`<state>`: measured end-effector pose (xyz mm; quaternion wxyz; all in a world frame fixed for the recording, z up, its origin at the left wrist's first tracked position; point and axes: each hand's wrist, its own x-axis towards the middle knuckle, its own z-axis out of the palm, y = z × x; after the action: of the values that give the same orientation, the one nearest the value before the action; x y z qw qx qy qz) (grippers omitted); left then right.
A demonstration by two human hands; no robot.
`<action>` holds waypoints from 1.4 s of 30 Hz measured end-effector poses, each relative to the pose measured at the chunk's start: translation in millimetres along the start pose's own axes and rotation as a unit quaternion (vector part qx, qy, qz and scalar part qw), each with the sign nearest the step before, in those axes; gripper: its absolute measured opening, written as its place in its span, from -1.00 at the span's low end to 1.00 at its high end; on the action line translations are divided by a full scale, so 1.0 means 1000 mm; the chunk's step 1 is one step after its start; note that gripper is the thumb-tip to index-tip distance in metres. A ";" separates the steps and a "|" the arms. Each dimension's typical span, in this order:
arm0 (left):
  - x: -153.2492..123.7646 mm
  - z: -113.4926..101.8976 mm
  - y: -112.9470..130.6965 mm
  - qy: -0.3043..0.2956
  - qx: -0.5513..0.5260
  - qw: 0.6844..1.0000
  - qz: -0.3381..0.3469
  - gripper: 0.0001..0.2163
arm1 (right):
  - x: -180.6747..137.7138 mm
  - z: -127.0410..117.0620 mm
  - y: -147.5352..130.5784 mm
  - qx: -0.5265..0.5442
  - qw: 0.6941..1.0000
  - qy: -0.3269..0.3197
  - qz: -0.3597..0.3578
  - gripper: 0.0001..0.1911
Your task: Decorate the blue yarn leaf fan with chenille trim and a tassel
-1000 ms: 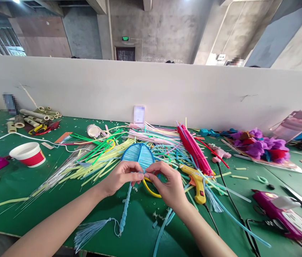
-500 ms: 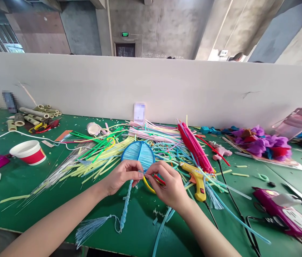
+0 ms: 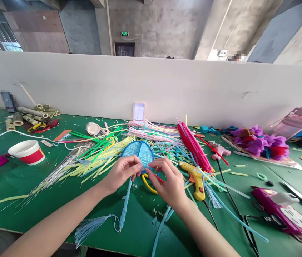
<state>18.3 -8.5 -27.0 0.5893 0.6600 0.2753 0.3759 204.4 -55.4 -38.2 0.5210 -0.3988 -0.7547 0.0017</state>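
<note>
A round blue hand fan [image 3: 137, 151] with a central rib is in front of me, its lower edge partly hidden by my fingers. Its light-blue wrapped handle [image 3: 124, 208] slants down to a blue tassel [image 3: 90, 228] near the table edge. My left hand [image 3: 122, 173] is closed around the top of the handle, thumb and forefinger pinched together. Opposite it, my right hand [image 3: 168, 180] pinches at the fan's base; whatever lies between its fingertips is too small to make out. Yellow [image 3: 149, 185] and red pipe cleaners show behind the right fingers.
Bundled pipe cleaners [image 3: 195, 150] and loose ones [image 3: 99, 157] spread behind the fan. To the right are a yellow glue gun [image 3: 199, 182], its cable and a purple power strip [image 3: 285, 210]. A paper cup [image 3: 27, 151] and bamboo pieces [image 3: 36, 112] are at left.
My left fingertips have risen slightly, and the gap between them and my right fingertips has widened a little. The fan stays in nearly the same place.
</note>
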 end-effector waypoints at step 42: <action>0.008 -0.022 -0.008 -0.040 0.093 0.994 0.047 -0.79 | 0.007 0.009 -0.002 0.525 0.704 -0.075 0.472 -0.57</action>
<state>5.2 11.9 -32.7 0.5176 0.7385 0.2543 0.3492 195.0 -49.1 -36.3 0.5194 -0.3631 -0.3813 0.6730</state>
